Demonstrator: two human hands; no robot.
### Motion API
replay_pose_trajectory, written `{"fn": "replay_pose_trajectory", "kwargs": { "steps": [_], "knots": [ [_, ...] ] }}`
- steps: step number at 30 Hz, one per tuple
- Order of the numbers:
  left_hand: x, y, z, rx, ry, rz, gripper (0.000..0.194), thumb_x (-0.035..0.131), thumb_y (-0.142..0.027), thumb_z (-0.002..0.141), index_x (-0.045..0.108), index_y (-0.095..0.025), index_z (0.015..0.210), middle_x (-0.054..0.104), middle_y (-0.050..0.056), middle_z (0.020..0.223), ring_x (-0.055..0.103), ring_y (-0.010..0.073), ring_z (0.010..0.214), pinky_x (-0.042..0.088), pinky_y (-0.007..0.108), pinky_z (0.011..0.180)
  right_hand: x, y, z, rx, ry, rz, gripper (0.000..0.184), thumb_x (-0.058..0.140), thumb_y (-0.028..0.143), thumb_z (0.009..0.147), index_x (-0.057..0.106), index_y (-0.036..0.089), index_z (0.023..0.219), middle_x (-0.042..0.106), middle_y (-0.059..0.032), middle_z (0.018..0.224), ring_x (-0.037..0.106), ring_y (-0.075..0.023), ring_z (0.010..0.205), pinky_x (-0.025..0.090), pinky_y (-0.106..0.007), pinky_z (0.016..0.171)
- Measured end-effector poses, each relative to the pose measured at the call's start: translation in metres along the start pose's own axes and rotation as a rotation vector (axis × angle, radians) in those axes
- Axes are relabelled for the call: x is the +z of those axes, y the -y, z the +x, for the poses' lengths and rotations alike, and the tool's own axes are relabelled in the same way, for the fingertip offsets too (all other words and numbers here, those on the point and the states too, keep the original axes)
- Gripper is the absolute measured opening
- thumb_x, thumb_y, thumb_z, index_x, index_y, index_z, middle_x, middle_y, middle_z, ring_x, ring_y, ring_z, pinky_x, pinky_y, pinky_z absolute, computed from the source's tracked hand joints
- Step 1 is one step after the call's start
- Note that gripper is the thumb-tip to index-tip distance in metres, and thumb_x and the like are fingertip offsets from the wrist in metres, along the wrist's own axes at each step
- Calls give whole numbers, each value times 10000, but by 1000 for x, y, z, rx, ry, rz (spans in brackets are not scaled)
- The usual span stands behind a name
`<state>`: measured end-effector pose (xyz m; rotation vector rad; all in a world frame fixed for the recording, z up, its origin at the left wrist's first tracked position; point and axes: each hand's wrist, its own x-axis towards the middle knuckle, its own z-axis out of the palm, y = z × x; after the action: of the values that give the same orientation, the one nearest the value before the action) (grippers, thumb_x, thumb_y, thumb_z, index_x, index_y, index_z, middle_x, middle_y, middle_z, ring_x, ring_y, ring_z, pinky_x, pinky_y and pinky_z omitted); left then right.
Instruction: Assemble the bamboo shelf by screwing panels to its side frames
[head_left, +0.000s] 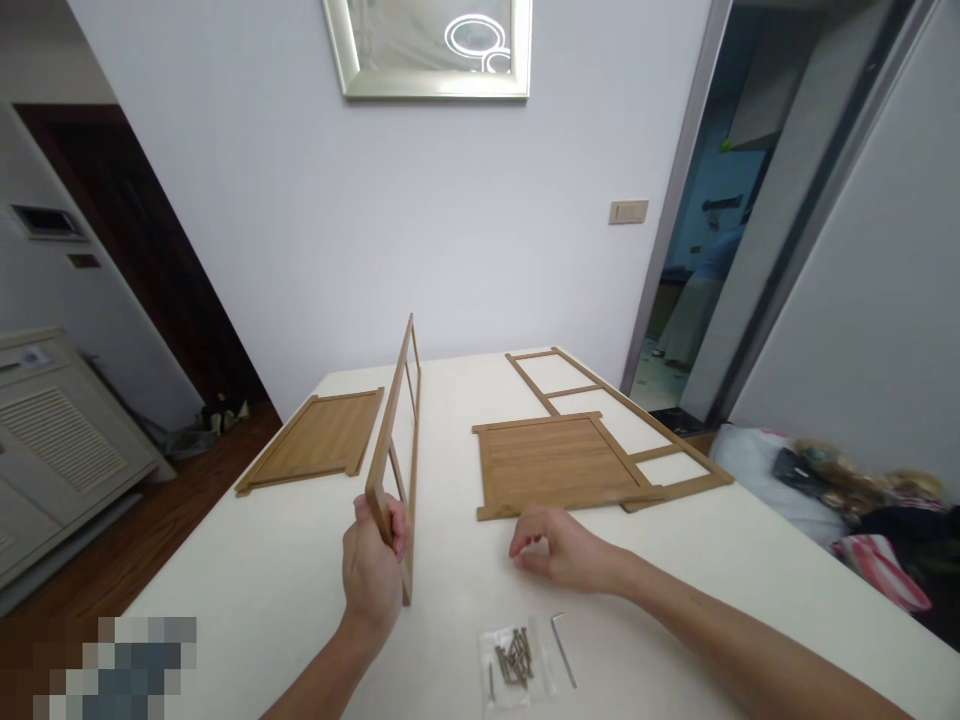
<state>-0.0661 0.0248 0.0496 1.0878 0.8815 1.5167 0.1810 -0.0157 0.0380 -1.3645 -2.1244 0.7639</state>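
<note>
My left hand [375,560] is closed around the near end of a wooden frame [384,440], a narrow ladder-like piece with crossbars. The frame stands on its long edge on the white table, pointing away from me. My right hand [559,550] hovers low over the table, thumb and fingertips curled together in a pinch; whatever is between them, if anything, is too small to make out. Just beyond it lies a wooden panel [555,460], overlapping a second wooden frame [622,410] that lies flat. In front are a clear bag of screws [514,660] and a hex key [564,650].
Another wooden panel [322,435] lies flat at the left of the white table [247,570]. The table's far edge meets the wall [480,230]. Beyond its right edge is a heap of bags and cloth [847,500]. A person [701,300] is partly visible through the doorway.
</note>
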Motion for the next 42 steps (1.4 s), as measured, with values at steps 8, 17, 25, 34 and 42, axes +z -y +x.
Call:
{"fn": "replay_pose_trajectory", "kwargs": {
  "steps": [8,17,25,34,42],
  "knots": [
    [-1,3,0,-3,-3,-25,578,331,-645,910,431,-191,567,325,-53,463,280,80,423,239,220,416,7,16,-5,-18,254,124,212,754,154,637,772,209,841,642,-5,790,558,-130,726,408,-213,615],
    [3,3,1,-19,-11,-6,616,308,-669,902,430,-188,538,313,-52,451,275,77,420,205,220,420,14,17,-7,-13,348,78,270,742,95,615,792,242,836,597,-2,788,554,-131,758,415,-214,663],
    [4,3,0,-20,-19,6,610,294,-662,910,429,-189,550,318,-53,452,275,79,424,207,223,432,16,11,-7,-8,379,121,181,797,292,670,793,246,844,582,-11,773,544,-143,790,408,-213,680],
    [4,3,0,-13,-18,1,603,305,-658,911,430,-186,558,324,-53,458,283,78,430,214,219,428,17,-2,-1,-14,428,274,415,793,553,634,797,206,863,579,-11,687,515,-132,710,382,-215,622],
    [4,0,0,-20,-5,-35,591,326,-658,905,437,-188,564,329,-54,464,267,82,431,211,220,430,9,-3,-2,106,367,466,434,801,554,611,781,170,814,601,-4,703,492,-100,610,373,-219,562]
  ]
}}
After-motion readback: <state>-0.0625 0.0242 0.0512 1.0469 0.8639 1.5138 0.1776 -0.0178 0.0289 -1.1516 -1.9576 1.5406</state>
